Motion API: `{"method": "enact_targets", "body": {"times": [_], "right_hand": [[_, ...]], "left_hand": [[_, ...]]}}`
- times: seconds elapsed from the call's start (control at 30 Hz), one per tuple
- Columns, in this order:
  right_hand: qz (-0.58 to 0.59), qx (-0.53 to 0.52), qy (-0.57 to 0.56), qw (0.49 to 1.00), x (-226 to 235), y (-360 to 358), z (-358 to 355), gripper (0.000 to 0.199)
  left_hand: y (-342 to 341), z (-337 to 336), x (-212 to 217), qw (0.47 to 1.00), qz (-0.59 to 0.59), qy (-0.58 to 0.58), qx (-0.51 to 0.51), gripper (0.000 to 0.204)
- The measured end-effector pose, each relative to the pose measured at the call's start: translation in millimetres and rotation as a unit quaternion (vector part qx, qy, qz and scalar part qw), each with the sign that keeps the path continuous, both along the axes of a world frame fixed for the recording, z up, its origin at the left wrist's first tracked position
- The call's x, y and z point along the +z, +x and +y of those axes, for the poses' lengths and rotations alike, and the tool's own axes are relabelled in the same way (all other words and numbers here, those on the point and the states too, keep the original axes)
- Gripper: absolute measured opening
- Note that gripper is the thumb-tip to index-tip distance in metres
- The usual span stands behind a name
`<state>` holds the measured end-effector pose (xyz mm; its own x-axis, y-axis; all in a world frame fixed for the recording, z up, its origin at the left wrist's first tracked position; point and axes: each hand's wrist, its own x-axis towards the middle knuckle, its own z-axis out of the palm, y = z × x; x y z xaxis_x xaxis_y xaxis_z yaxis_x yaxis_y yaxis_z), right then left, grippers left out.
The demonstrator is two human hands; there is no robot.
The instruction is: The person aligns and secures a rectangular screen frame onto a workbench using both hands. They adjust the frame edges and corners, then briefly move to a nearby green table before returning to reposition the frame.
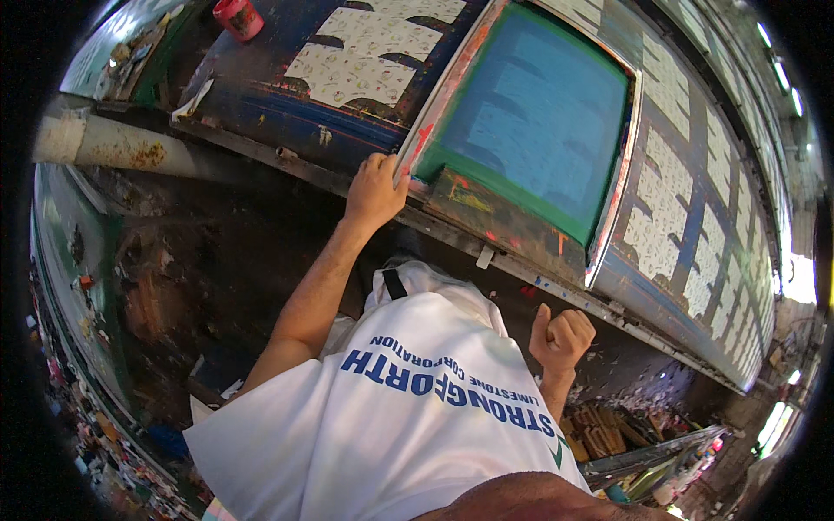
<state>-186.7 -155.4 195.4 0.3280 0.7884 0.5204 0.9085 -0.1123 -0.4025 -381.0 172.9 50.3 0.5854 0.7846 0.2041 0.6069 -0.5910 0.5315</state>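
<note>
A screen-printing frame [423, 139] with blue mesh and a green border lies on the long dark table. My left hand [375, 193] has its fingers closed round the near left corner of this frame. Along the frame's near side runs a dark board [499, 214] smeared with red, orange and yellow paint. My right hand [563, 338] is held off the table's front edge, fingers curled into a loose fist with the thumb up; I see nothing in it. Pale printed fabric pieces [369, 54] with curved cut edges lie left of the frame.
More printed pieces [656, 187] line the table to the right. A pink-red tub [238, 19] stands at the far left. A metal rail [287, 165] edges the table. A rusty pale pipe [122, 143] juts in at left. Stacked wooden-looking pieces [604, 430] sit at lower right.
</note>
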Motion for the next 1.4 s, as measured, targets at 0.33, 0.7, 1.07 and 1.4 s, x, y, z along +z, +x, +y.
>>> {"method": "enact_targets", "body": {"times": [0.33, 0.7, 1.07, 1.4], "right_hand": [[-0.016, 0.061, -0.037, 0.997, 1, 16, 27, 0.053], [0.076, -0.228, -0.282, 0.929, -55, 138, -55, 0.026], [0.178, -0.265, -0.153, 0.935, -133, 171, -70, 0.046], [0.163, -0.255, -0.186, 0.935, -145, 215, -43, 0.057]], "left_hand": [[-16, 7, -6, 0.994, -0.024, -0.109, -0.015, 0.025], [7, -9, 13, 0.989, 0.120, -0.059, 0.058, 0.031], [25, -2, 14, 0.973, 0.193, -0.109, 0.059, 0.035], [37, -12, 6, 0.982, 0.150, -0.062, 0.096, 0.027]]}}
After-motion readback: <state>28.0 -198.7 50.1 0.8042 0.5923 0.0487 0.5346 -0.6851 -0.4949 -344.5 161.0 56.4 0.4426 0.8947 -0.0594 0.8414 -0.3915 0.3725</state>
